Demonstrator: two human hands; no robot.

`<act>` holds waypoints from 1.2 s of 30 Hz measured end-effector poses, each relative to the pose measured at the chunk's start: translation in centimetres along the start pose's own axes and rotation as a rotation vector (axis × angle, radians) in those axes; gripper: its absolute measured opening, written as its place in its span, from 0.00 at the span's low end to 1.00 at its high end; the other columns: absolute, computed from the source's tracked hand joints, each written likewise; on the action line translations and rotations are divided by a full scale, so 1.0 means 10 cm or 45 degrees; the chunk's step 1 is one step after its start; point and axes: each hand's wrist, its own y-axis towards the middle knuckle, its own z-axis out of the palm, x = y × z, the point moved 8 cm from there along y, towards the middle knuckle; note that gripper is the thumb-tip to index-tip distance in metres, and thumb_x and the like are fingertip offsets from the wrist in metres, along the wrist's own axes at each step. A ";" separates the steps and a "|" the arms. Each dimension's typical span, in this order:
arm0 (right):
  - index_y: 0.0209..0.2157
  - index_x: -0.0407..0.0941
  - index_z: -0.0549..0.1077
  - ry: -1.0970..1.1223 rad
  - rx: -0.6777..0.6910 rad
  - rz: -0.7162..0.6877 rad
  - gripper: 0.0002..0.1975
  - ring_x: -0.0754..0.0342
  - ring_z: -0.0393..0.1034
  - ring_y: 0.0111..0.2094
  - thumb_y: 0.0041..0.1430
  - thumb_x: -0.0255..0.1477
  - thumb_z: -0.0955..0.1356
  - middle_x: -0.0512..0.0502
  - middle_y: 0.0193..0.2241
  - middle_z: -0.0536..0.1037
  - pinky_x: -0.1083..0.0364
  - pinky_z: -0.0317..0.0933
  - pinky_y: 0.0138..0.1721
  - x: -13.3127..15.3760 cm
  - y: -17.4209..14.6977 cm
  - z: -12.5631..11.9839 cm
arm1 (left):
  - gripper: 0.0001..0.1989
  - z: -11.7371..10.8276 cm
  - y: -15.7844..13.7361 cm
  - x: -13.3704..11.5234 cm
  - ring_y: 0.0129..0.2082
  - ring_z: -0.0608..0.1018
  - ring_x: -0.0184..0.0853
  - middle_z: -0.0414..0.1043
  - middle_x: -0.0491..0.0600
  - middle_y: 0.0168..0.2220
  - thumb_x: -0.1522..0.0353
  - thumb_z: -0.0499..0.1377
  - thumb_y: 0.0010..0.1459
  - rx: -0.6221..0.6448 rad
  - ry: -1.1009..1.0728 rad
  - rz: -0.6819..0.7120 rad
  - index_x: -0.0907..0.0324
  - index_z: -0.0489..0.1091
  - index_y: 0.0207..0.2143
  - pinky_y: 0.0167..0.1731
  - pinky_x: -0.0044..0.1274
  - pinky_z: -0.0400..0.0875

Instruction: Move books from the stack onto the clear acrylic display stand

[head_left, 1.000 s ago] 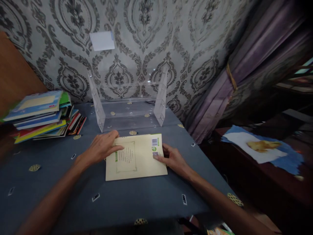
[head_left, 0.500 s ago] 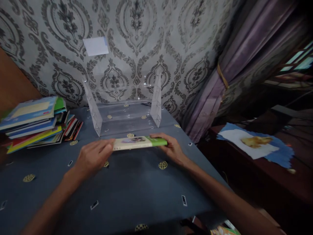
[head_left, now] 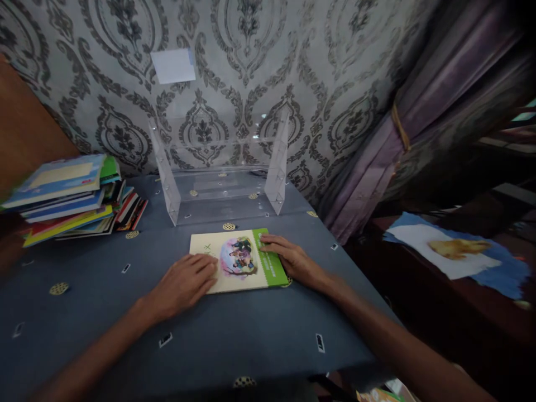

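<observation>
Head cam, wearer's POV: faces fwd & down, table (head_left: 255, 329) nr, wall (head_left: 259, 72) beyond.

We see a paper book (head_left: 238, 259) with a smooth cover, low in sheen. Beyond it, on the far side, we find a rack (head_left: 276, 178) of clear, glossy plastic. The stacked books (head_left: 67, 190) at left look like smooth paper; the table covering (head_left: 234, 340) looks matt. At far right, we note a cloth curtain (head_left: 364, 178), softly lustrous.

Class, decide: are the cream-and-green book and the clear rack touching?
Apart. The head view shows patterned tablecloth between the cream-and-green book and the clear rack.
</observation>
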 end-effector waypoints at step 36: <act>0.64 0.35 0.61 -0.477 0.306 0.371 0.28 0.42 0.53 0.69 0.72 0.39 0.56 0.30 0.66 0.62 0.38 0.49 0.68 0.12 0.44 0.38 | 0.12 0.14 0.01 0.89 0.44 0.76 0.40 0.77 0.53 0.42 0.69 0.47 0.69 -0.278 -0.122 -0.464 0.58 0.70 0.42 0.47 0.35 0.71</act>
